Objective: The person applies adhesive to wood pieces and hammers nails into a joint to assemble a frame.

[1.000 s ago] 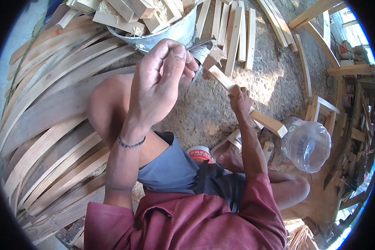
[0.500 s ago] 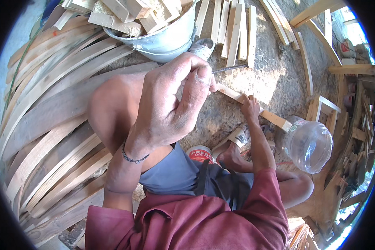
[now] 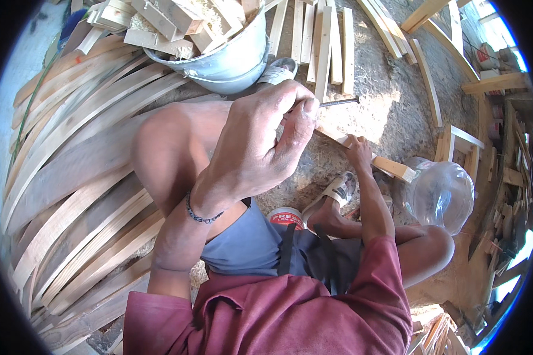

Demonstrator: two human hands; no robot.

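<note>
My left hand [image 3: 263,142], raised large in front of me, is closed in a fist-like pinch. A thin dark nail [image 3: 337,102] sticks out of its fingers toward the right, its free end slightly thickened. Lower and farther right, my right hand [image 3: 359,151] grips a squared wooden strip [image 3: 394,168], fingers wrapped over its middle. That strip slants from behind my left hand down to the right, where its end lies by a clear plastic jug [image 3: 441,192]. The left fingers hide the strip's upper end and the nail's other end.
Curved planks [image 3: 71,160] are stacked at my left. A pail [image 3: 228,68] piled with wood offcuts stands ahead, beside several loose strips [image 3: 324,53]. A red and white tub [image 3: 285,216] sits between my legs; a wooden frame [image 3: 465,139] stands right.
My left hand has shifted a little to the right with the nail, which now tilts slightly differently. The right hand keeps its hold on the wooden strip. The whole view has shifted slightly.
</note>
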